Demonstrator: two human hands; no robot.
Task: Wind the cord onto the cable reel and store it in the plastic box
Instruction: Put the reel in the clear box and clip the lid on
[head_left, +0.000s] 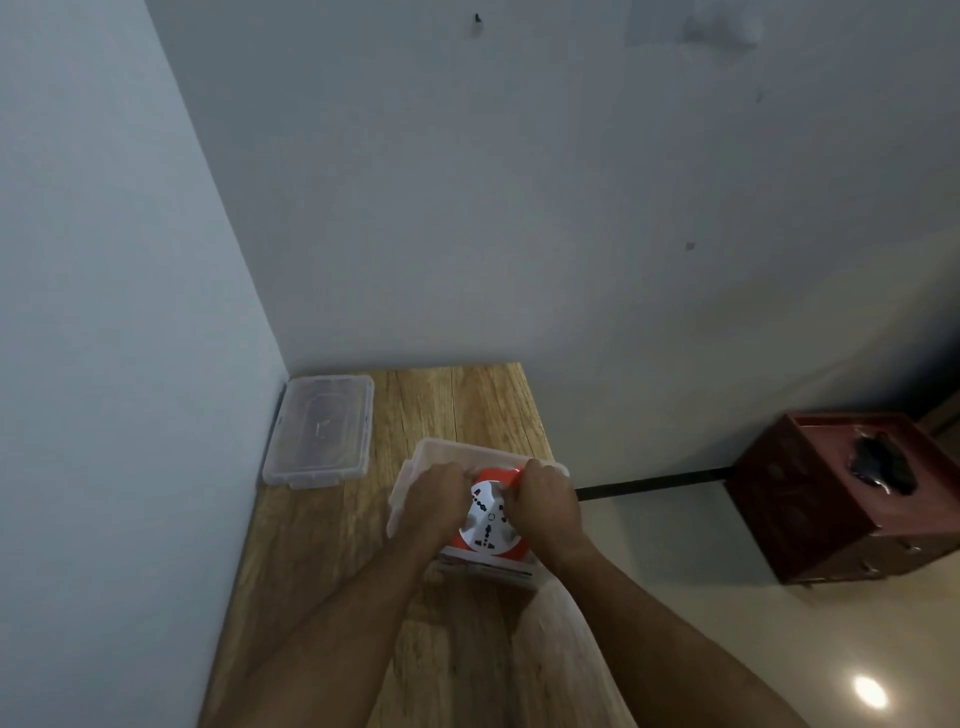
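My left hand (434, 501) wraps tight on left side of cable reel (488, 519). My right hand (548, 501) wraps tight on right side. Reel orange and white, socket holes face up. Reel sits in plastic box (431, 451), clear one, on wooden table (467, 400). Cannot tell if reel touches bottom. Cord not seen. Clear lid (319, 431) lies flat near wall, left of box, apart from it. Red box (831, 493) on floor, far right.
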